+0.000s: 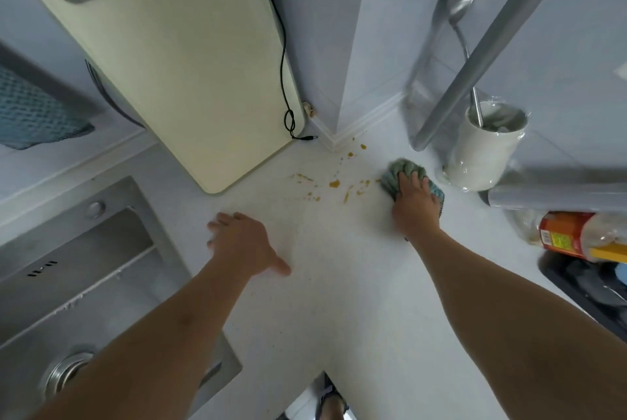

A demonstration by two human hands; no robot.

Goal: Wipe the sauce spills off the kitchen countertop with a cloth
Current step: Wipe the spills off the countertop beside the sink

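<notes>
Fingers (412,182) of right hand (414,205) grasp cloth (400,172); white cup (481,151) holds spoon (464,12).

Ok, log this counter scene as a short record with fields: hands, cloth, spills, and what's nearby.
right hand: presses cloth on counter
left hand: flat on counter, holds nothing
spills: orange spots left of cloth, up to the wall corner
board: leans behind spills
sink: left
cup: right of cloth, holds a ladle
</notes>
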